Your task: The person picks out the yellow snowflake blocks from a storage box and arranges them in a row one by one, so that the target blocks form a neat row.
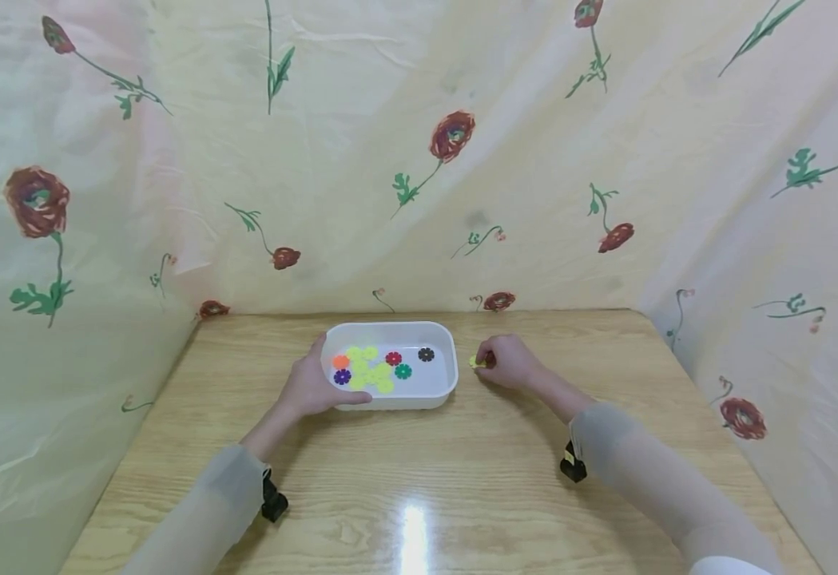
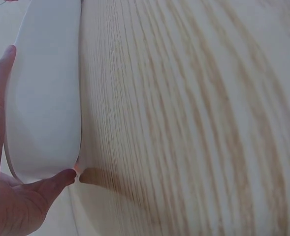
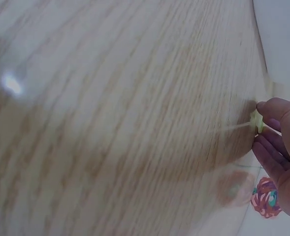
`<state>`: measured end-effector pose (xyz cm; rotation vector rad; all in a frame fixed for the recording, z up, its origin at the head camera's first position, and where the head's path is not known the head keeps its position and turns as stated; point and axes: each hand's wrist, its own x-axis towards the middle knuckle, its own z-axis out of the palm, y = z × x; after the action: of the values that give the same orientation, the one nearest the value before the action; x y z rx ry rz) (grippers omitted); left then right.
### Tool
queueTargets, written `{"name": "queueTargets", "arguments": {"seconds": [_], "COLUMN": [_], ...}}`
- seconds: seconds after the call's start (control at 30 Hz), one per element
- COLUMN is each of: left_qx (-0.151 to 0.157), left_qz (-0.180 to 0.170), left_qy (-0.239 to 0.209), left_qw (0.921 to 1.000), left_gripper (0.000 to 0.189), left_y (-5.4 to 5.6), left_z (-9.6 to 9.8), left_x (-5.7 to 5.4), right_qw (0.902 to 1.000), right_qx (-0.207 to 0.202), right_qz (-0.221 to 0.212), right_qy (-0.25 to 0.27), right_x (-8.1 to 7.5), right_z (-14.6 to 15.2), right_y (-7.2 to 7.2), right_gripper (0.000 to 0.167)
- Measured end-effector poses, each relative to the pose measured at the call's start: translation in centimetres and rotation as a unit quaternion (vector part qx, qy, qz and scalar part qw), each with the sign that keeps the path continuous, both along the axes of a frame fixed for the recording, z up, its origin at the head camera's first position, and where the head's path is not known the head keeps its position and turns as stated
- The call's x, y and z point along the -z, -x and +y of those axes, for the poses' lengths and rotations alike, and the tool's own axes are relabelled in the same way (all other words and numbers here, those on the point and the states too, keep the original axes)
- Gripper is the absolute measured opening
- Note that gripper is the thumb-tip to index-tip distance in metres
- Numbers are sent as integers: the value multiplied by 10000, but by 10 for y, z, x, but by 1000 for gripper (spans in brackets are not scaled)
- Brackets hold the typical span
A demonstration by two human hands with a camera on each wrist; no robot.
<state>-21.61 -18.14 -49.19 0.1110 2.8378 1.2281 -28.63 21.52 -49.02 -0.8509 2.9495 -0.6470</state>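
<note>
A white plastic tub point(image 1: 404, 402) sits on the wooden table, with my left hand point(image 1: 312, 383) gripping its left end. The thumb lies along the near wall and the fingers reach round the left side; in the left wrist view the left hand point(image 2: 21, 196) spans the tub's end point(image 2: 46, 98). Inside are several yellow flower-shaped plastic discs point(image 1: 371, 371), plus an orange one point(image 1: 340, 362), a purple one point(image 1: 343, 376), a red one point(image 1: 393, 358), a green one point(image 1: 403, 371) and a black one point(image 1: 426, 354). Right of the tub, my right hand point(image 1: 510, 363) pinches a yellow flower-shaped disc point(image 3: 256, 121) close over the table.
The wooden table point(image 1: 361, 479) runs back to a floral cloth point(image 1: 361, 160) that hangs behind it and on both sides. A black wrist camera point(image 1: 273, 501) is strapped to the left forearm, and another camera point(image 1: 573, 465) to the right one.
</note>
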Motion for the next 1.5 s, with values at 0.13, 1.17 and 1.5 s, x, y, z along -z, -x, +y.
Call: {"name": "queueTargets", "arguments": {"seconds": [0.13,1.17,1.5], "left_qx": [23,28,3], "left_qz": [14,-1,-5], "left_qy": [-49,-197,-225], "left_qw": [10000,9998,9997], "left_gripper": [140,141,137], "left_y": [0,-10,-22], "left_z": [0,-1,4], "left_x": [0,-4,-5], "right_qw": [9999,9977,9962], "right_qx": [-68,217,-194], "right_qz": [113,556,818], "right_qy": [-49,328,228], "right_x": [0,-40,-69], "right_z": [-1,-2,-30], "right_y": [-1,9,12], "right_gripper": [9,13,14]}}
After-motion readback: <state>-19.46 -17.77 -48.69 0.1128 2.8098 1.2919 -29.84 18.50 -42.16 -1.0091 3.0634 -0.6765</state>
